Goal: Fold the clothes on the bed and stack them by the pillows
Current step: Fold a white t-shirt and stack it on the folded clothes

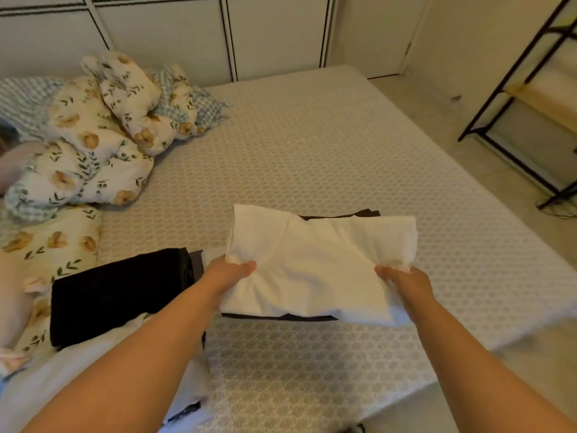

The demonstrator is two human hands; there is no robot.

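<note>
Bed (312,145): a wide mattress in a patterned cover, serving as the landmark and carrying everything listed here. Pillows (93,126): floral and checked cushions, lying heaped at the bed's head end, on the left of the view; the stack is meant to go beside them. Dark folded stack (118,292): black cloth, already squared, resting on the bed's near-left part beside a floral pillow, with pale cloth overlapping its near edge. White garment (315,267): thin and soft, partly folded into a rough rectangle, hanging just above the bed's near-middle over a dark garment (340,215) of which only the far and near edges are showing. It is sagging and creasing between its two held ends, so it is judged light, limp and not fragile; it will likely be slumping out of its fold unless it is being kept taut or supported from below. The best hold is judged to be where it is held now, at the two short ends, with all layers gathered together. Left hand (231,271): gripping the garment's left end, thumb on top, its fingers curled under the cloth and hidden. Right hand (402,278): pinching the right end, bunching a small wad of fabric there, fingers clamped on the cloth. Both forearms are reaching out over the bed's near edge.
</note>
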